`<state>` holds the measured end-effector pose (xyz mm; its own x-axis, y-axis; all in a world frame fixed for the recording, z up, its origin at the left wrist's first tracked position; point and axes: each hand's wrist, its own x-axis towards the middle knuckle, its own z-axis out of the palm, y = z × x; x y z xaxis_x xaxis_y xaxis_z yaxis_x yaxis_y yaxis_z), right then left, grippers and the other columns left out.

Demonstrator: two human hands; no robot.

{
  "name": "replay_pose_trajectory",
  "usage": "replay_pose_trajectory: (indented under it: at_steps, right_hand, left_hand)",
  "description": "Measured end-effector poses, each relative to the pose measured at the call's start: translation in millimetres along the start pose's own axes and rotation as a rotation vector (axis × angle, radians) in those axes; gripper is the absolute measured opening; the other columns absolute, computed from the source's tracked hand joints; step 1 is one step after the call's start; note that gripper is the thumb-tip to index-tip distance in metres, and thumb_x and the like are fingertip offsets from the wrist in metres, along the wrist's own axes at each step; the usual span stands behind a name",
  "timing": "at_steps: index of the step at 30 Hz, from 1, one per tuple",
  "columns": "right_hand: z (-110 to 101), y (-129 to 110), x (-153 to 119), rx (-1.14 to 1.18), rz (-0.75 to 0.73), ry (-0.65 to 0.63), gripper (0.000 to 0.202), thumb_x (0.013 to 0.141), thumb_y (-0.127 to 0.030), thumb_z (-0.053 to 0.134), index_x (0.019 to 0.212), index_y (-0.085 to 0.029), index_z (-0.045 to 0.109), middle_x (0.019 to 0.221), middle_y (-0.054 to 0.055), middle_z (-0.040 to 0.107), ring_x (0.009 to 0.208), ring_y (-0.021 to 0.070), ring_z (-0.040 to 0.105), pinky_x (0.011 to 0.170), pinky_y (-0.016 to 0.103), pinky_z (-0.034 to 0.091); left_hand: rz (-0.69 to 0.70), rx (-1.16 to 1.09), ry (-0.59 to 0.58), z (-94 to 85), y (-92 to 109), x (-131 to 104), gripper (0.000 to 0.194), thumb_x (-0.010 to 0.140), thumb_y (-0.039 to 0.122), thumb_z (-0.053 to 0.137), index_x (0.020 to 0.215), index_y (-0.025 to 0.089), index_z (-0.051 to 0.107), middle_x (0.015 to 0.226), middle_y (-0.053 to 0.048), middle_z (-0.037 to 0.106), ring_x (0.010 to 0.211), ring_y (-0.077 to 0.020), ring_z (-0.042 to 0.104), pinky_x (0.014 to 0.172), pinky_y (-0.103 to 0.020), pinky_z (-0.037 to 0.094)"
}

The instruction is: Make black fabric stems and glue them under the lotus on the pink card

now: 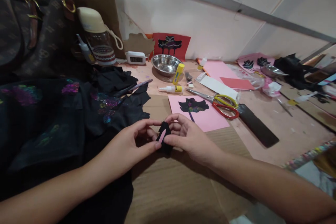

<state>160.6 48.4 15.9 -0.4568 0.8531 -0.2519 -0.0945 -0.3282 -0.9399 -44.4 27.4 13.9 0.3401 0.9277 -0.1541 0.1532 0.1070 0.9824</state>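
Between my two hands is a small piece of black cloth [166, 148] with a narrow pink strip [162, 135] on it. My left hand [143, 136] pinches its left side, thumb near the strip's lower end. On the right side, my right hand [183, 133] grips the cloth between thumb and curled fingers. Just beyond lies a pink card [216, 121] bearing a black cut-out shape [193, 105] with a thin stem. Scissors [204, 95] with yellow and red handles rest across the card's far right edge.
Black cloth with shiny patches [65, 112] covers the left side. Behind stand a metal bowl [166, 64], a yellow glue stick [179, 73], a glue bottle [172, 89] and a drinking bottle [98, 38]. A dark flat case [258, 126] lies right. Cardboard [168, 189] is under my hands.
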Motion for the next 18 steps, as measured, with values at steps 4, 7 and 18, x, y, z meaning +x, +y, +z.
replay_pose_trajectory:
  at_steps: [4,7,18]
  right_hand:
    - [10.1,2.0,-1.1,-0.056,-0.049,0.015,0.041,0.072,-0.014,0.081,0.103,-0.024,0.056,0.091,-0.003,0.069,0.086,0.0137,0.069,0.080,0.028,0.052]
    - [11.8,3.0,-1.1,-0.083,-0.064,0.028,0.035,0.076,-0.016,0.077,0.103,-0.024,0.056,0.087,-0.004,0.069,0.082,0.0137,0.070,0.073,0.025,0.051]
    - [4.4,0.0,-1.1,-0.103,-0.091,0.000,0.033,0.086,-0.032,0.074,0.111,-0.022,0.055,0.077,-0.003,0.070,0.069,0.0152,0.068,0.065,0.027,0.049]
  left_hand:
    - [0.017,0.031,0.006,3.3,-1.3,-1.2,0.053,0.079,0.032,0.073,0.128,0.020,0.057,0.082,0.003,0.069,0.083,-0.0196,0.068,0.081,-0.034,0.053]
    - [0.023,0.044,-0.012,4.5,-3.0,-1.3,0.056,0.079,0.032,0.071,0.132,0.020,0.054,0.080,0.003,0.068,0.079,-0.0191,0.067,0.077,-0.033,0.052]
    - [0.031,0.059,-0.033,4.1,-6.3,-0.6,0.061,0.080,0.034,0.069,0.136,0.019,0.051,0.077,0.004,0.064,0.072,-0.0175,0.061,0.069,-0.031,0.047]
